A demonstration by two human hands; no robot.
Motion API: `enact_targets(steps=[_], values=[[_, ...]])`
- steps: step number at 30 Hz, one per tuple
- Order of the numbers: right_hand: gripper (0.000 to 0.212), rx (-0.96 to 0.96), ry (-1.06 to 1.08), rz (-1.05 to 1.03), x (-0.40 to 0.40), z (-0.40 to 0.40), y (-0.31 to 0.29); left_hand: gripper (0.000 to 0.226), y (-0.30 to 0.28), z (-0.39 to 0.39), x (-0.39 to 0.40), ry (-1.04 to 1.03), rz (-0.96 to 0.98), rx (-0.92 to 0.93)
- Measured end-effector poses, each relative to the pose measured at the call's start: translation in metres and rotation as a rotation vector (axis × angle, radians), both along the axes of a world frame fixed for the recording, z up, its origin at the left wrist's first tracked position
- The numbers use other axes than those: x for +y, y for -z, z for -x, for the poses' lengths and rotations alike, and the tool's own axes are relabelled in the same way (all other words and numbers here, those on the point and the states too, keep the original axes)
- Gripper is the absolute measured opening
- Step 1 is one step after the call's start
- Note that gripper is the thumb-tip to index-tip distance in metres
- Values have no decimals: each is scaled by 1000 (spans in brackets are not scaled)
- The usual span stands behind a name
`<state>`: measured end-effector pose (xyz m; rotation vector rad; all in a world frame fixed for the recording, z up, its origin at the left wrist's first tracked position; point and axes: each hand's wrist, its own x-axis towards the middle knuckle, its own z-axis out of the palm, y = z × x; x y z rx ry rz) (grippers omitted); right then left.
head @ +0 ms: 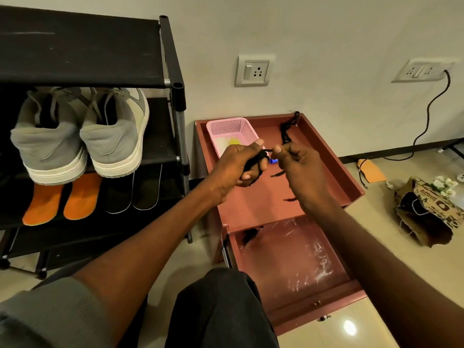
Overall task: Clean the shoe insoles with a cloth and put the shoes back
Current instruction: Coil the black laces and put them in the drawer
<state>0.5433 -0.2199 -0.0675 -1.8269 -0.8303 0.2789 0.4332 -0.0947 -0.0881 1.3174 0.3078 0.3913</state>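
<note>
Left hand (234, 164) clutches black shoelace (256, 162) | right hand (297, 167) pinches its end | grey shoes (82, 136) on rack's middle shelf | keep your lace taut, wind evenly.

Small blue object (274, 161) mostly hidden behind the right hand (298, 167), identity unclear.

A shoe rack (173, 71) stands at nine o'clock, shoes (80, 136) on its shelf above insoles (82, 197); an open cabinet (334, 177) at three o'clock holds a basket (226, 126).
</note>
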Motion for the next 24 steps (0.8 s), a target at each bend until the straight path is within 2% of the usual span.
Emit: enact_targets(steps=[4,7,9,11,14,16,19,21,24], values=[[32,-26,-111,285,-4,16,35,44,4,-2,2,-79,298,-125],[31,-75,-348,425,-12,35,43,46,8,-3,5,-122,358,-181],[28,-111,-470,442,-16,41,38,47,10,-3,5,-149,229,-126],[25,-161,-492,393,-17,40,29,47,12,-1,3,-156,-1,-1],[20,-304,-326,165,-17,29,12,58,13,2,-2,-89,-300,140],[14,-337,-146,30,-17,21,5,68,11,2,-9,-34,-310,180],[8,-216,50,-52,-16,17,6,61,8,-1,-18,2,-158,182],[6,-7,53,-63,-15,17,14,55,10,-3,-20,22,-15,171],[15,313,37,-74,-18,22,23,54,18,-4,-22,50,169,186]])
